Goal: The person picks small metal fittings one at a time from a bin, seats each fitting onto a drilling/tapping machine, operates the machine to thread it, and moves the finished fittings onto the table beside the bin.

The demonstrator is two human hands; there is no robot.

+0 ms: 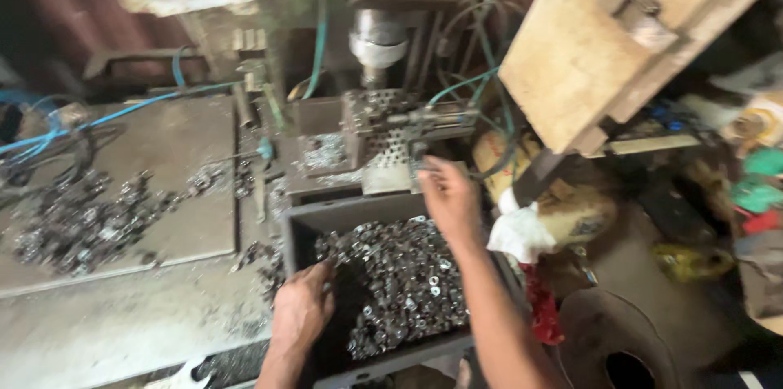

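The right hand (447, 197) is raised with its fingers pinched together near the perforated metal fixture (383, 140) of the machine just ahead of it; whether a small part sits between the fingertips is too blurred to tell. Just below and behind this hand lies a dark plastic crate (303, 230) heaped with small shiny metal nuts (412, 275), kept close under the machine, probably so parts are within easy reach. The left hand (303, 307) rests in the near left corner of the crate, fingers curled down among the nuts; its grip is hidden. The crate's long side runs left to right before the person. Right of the right hand hangs a white rag (518, 232). Far to the left, more loose nuts (77, 222) lie scattered on a metal plate (188, 152).
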